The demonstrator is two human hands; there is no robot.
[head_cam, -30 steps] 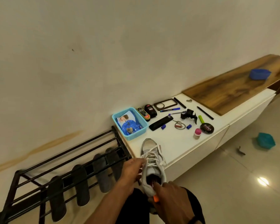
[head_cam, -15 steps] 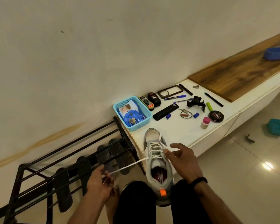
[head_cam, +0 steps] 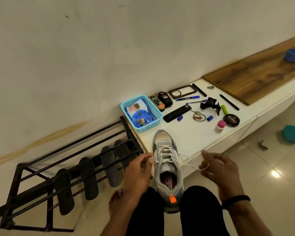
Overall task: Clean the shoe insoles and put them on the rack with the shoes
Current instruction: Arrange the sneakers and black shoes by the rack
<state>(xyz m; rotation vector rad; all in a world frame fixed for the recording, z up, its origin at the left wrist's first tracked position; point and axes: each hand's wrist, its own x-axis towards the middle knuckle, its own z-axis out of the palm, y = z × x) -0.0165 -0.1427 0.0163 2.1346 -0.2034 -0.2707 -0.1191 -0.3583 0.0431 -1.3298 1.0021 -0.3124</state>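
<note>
Head view: grey-and-white shoe (head_cam: pixel 167 169) lies toe-forward on the white counter's (head_cam: pixel 191 138) near edge, heel over the person's lap. Left hand (head_cam: pixel 139 171) pinches the lace at the shoe's left side — right hand (head_cam: pixel 216 169) has a white lace (head_cam: pixel 188 164) looped round its curled fingers. Four dark insoles (head_cam: pixel 88 178) hang on the black rack (head_cam: pixel 32 181) — left of the shoe.

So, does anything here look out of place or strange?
Mostly the floor: a teal container and a small dark scrap lie loose on the tiles, away from the counter. The wall also has a long brownish stain above the rack.
</note>
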